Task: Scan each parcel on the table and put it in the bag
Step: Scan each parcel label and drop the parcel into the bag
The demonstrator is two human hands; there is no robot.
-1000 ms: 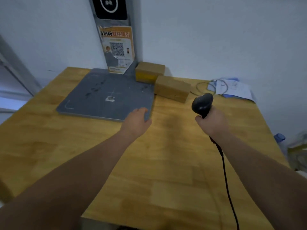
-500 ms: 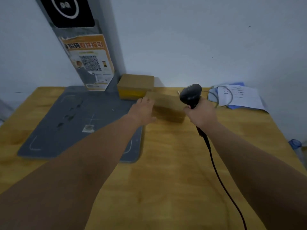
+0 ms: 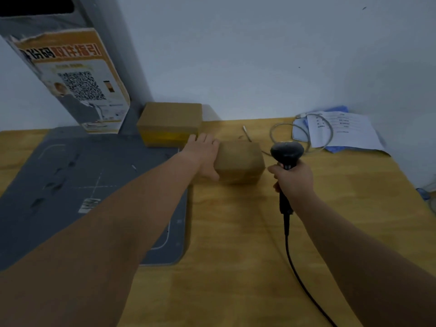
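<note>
Two brown cardboard parcels lie at the back of the wooden table point(image 3: 236, 244). The nearer parcel point(image 3: 240, 162) has my left hand point(image 3: 204, 154) clasped on its left end, thumb on the front face and fingers over the top. The farther parcel point(image 3: 169, 122) sits against the wall behind it, untouched. My right hand point(image 3: 295, 180) grips a black corded barcode scanner point(image 3: 286, 153), its head just right of the nearer parcel. No bag is in view.
A grey scale platform point(image 3: 70, 185) covers the table's left side, with an upright grey post point(image 3: 77, 79) carrying a QR-code poster. Papers point(image 3: 342, 131) and a coiled cable point(image 3: 283, 131) lie at the back right. The scanner's cord point(image 3: 299, 279) trails toward me.
My left hand has reached forward from the scale's corner and closed on the nearer parcel. My right hand with the scanner has come up beside it. The view has moved closer.
</note>
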